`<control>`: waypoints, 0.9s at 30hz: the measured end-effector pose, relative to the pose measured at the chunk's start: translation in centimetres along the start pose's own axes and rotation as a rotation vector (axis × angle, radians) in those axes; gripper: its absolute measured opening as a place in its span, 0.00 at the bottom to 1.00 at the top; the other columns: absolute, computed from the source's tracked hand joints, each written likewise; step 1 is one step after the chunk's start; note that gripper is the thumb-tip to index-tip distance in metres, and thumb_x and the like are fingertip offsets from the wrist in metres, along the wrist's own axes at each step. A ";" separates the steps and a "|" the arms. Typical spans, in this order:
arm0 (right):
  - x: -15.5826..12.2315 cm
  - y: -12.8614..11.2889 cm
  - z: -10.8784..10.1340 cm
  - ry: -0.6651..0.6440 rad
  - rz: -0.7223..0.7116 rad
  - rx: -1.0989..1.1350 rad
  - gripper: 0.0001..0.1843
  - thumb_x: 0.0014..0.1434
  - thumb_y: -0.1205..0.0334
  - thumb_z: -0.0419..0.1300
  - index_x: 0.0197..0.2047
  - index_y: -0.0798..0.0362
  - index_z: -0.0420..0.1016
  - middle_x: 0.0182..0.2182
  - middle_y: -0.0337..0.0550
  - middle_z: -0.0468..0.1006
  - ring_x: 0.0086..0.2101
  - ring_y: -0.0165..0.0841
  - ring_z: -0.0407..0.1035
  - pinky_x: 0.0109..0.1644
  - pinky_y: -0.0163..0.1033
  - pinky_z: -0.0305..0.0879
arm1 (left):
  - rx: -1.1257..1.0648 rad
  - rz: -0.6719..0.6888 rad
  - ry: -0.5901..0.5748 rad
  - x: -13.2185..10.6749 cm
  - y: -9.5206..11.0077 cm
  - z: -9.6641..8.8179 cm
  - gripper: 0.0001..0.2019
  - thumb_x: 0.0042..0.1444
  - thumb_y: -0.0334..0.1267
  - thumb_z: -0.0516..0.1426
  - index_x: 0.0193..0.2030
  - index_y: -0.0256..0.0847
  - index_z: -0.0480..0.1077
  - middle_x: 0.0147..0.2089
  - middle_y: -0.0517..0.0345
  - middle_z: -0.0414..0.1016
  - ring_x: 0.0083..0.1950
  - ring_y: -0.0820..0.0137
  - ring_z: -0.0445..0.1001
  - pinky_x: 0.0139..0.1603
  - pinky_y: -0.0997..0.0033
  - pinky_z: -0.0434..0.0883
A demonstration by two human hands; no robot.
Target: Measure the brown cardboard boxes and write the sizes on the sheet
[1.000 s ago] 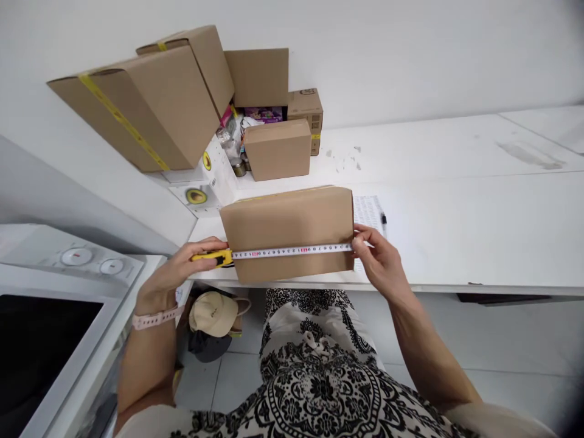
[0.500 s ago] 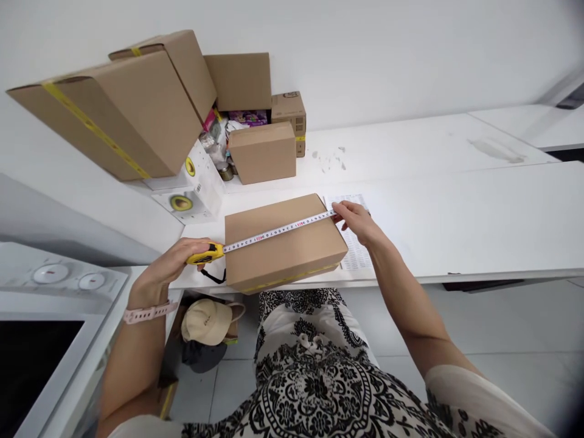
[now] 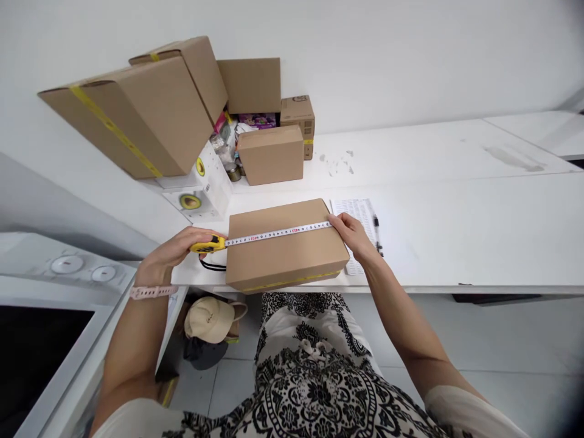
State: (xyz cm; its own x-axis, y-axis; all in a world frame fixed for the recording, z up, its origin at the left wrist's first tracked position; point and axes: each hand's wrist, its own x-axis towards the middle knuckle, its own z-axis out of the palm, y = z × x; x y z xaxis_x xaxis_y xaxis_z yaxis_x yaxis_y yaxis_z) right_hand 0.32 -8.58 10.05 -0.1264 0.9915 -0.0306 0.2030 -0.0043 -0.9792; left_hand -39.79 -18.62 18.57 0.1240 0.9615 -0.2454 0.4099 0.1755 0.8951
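Note:
A closed brown cardboard box (image 3: pixel 287 258) lies on the white table, close to its front edge. Across the box's top runs the blade of a yellow tape measure (image 3: pixel 207 244), pulled out along the long side. My left hand (image 3: pixel 180 244) is closed on the tape measure's case, just past the box's left end. At the right end my right hand (image 3: pixel 353 234) pinches the blade's tip against the box's edge. A black wrist strap (image 3: pixel 213 266) hangs from the case onto the table. Partly under the box and my right hand is a printed sheet (image 3: pixel 356 208).
A black pen (image 3: pixel 376 225) lies on the sheet's right side. Large taped boxes (image 3: pixel 150 115) are stacked at the back left on a white avocado-print carton (image 3: pixel 196 198). Behind stands an open box (image 3: pixel 271 155) among packets and jars. A white appliance (image 3: pixel 68 267) borders the left.
My right hand has drawn the blade's tip slightly back to the box's right edge. The blade now lies a little farther from me at the left end. The pen has come into sight.

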 end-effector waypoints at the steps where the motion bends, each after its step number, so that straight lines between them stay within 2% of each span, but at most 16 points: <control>1: 0.0 0.1 0.1 0.000 0.012 0.011 0.28 0.56 0.36 0.62 0.25 0.51 0.59 0.24 0.35 0.61 0.27 0.29 0.55 0.30 0.38 0.49 | -0.013 0.001 -0.002 0.2 -0.1 -0.1 0.16 0.50 0.47 0.64 0.38 0.36 0.84 0.30 0.52 0.79 0.26 0.71 0.68 0.24 0.76 0.67; 4: -0.1 0.4 0.2 -0.016 0.051 0.051 0.28 0.55 0.36 0.63 0.25 0.51 0.60 0.24 0.35 0.60 0.27 0.29 0.55 0.30 0.37 0.49 | -0.058 -0.015 -0.001 0.3 -0.4 -0.3 0.17 0.48 0.45 0.65 0.40 0.35 0.83 0.34 0.50 0.81 0.28 0.70 0.72 0.25 0.75 0.69; 9: 0.0 0.4 0.3 -0.027 0.057 0.070 0.27 0.55 0.38 0.64 0.25 0.50 0.59 0.24 0.35 0.59 0.26 0.28 0.54 0.29 0.37 0.48 | -0.072 -0.037 -0.023 0.2 -0.6 -0.3 0.18 0.51 0.46 0.64 0.42 0.34 0.82 0.34 0.48 0.81 0.29 0.68 0.75 0.27 0.73 0.73; 16: -0.1 0.2 -0.3 -0.072 0.025 0.025 0.27 0.58 0.37 0.62 0.26 0.51 0.61 0.24 0.35 0.61 0.26 0.27 0.54 0.29 0.37 0.48 | -0.050 -0.057 -0.049 0.1 -0.3 -0.2 0.19 0.53 0.47 0.63 0.46 0.35 0.81 0.34 0.50 0.81 0.28 0.70 0.74 0.28 0.72 0.73; 21: -0.1 -0.4 -0.7 -0.099 -0.054 -0.071 0.27 0.59 0.37 0.61 0.27 0.51 0.62 0.23 0.35 0.62 0.26 0.27 0.55 0.28 0.36 0.50 | 0.096 -0.071 -0.041 -0.5 1.0 0.6 0.21 0.53 0.49 0.64 0.48 0.37 0.79 0.38 0.52 0.79 0.33 0.69 0.74 0.34 0.71 0.74; 24: 0.0 -1.1 -0.9 -0.113 -0.038 -0.013 0.26 0.58 0.37 0.63 0.26 0.51 0.62 0.21 0.35 0.63 0.24 0.27 0.57 0.27 0.35 0.52 | 0.217 -0.075 0.001 -1.1 2.4 1.0 0.22 0.52 0.50 0.64 0.48 0.37 0.78 0.41 0.52 0.78 0.37 0.68 0.74 0.36 0.71 0.73; 27: 0.6 -3.0 -2.1 -0.073 -0.096 0.043 0.26 0.58 0.40 0.64 0.24 0.51 0.63 0.20 0.35 0.65 0.22 0.26 0.57 0.26 0.36 0.54 | 0.267 -0.044 0.050 -2.6 4.3 1.0 0.21 0.52 0.49 0.65 0.48 0.38 0.77 0.40 0.52 0.77 0.38 0.66 0.74 0.37 0.70 0.73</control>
State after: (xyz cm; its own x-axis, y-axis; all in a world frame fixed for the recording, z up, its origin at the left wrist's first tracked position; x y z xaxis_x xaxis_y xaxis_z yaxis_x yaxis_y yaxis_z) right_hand 1.67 -7.74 13.43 -0.2140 0.9755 0.0504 0.1450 0.0827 -0.9860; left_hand -37.46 -20.55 22.73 0.0590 0.9645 -0.2572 0.6383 0.1616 0.7526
